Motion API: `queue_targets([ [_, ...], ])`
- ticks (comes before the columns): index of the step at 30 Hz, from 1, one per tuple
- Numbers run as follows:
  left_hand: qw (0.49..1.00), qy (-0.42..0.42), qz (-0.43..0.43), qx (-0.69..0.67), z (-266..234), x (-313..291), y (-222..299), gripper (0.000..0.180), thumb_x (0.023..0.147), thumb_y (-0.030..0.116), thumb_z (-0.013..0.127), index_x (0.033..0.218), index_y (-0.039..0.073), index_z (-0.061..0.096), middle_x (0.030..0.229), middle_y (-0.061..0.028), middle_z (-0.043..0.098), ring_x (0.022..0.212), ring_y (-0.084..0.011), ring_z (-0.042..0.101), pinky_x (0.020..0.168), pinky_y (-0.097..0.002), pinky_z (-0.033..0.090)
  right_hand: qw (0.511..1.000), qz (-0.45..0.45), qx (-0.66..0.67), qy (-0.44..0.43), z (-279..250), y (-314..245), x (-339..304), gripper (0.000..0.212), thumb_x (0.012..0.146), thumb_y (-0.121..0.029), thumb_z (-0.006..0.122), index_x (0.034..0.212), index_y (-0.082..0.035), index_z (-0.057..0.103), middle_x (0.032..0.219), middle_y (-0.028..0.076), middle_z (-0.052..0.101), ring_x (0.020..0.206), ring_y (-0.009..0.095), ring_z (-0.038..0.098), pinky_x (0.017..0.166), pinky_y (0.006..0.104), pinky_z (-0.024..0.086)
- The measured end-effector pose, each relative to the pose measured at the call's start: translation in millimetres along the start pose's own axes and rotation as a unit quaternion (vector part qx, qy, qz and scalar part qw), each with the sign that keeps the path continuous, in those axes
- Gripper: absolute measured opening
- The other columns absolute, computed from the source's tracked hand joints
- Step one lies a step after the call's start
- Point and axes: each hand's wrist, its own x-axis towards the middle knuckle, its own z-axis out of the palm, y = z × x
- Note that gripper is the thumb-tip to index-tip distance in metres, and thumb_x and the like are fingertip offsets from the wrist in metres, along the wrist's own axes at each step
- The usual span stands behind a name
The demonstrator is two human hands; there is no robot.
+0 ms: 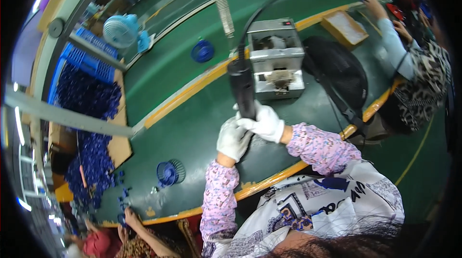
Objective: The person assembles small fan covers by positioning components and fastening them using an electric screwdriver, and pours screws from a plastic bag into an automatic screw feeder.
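Both my hands wear white gloves and meet over the green worktable [187, 147], just in front of a metal box-shaped machine [277, 58]. My right hand [265, 123] is closed around the lower part of a black electric screwdriver [242, 84], which hangs upright from a coil spring with a black cable. Pressed close beside it, my left hand [233, 139] has its fingers curled in at the tool's lower end. Whatever the left fingers hold is hidden, and so is the screwdriver's tip. A blue round cage-like part [170, 173] lies on the table to the left.
Left: a heap of small blue parts [91, 147], a blue crate [91, 60] and a light-blue fan [120, 32]. Right: a black mesh bag [337, 72] and a carton [344, 29]. Another blue cage-like part [202, 51] lies beyond the yellow edge. Co-workers' hands show at lower left and upper right.
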Motion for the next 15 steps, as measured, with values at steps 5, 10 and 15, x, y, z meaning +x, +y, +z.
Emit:
queue_targets([
  [5,1.0,-0.02,0.004,-0.015,4.1,-3.0,-7.7,0.014,0.073,0.016,0.065,0.08,0.004,0.063,0.085,-0.0144,0.06,0.086,-0.0348,0.057,0.077,-0.0436,0.044,0.998,-0.032,0.054,0.017,2.4,6.1,-2.5,0.044,0.076,-0.033,0.072,0.106,-0.005,0.056,0.086,0.013,0.065,0.078,0.027,0.065,0.071,0.0353,0.05],
  [10,0.989,0.05,-0.058,0.129,-21.5,-7.0,-16.8,0.015,0.071,0.02,0.067,0.075,0.006,0.061,0.089,-0.0114,0.059,0.086,-0.03,0.056,0.077,-0.0401,0.044,0.985,-0.04,0.163,0.043,0.1,3.1,-7.6,0.031,0.078,-0.01,0.069,0.104,0.0,0.055,0.08,0.001,0.06,0.071,0.008,0.056,0.066,0.0251,0.047],
  [15,0.757,0.052,-0.443,0.478,-70.2,-23.9,-27.8,0.041,0.072,0.044,0.067,0.097,0.012,0.064,0.118,-0.0083,0.053,0.111,-0.025,0.046,0.093,-0.0482,0.032,0.964,-0.077,0.255,0.013,-2.3,-8.6,-8.6,0.028,0.082,-0.004,0.057,0.108,0.002,0.049,0.079,0.003,0.059,0.072,0.01,0.055,0.068,0.0236,0.044],
])
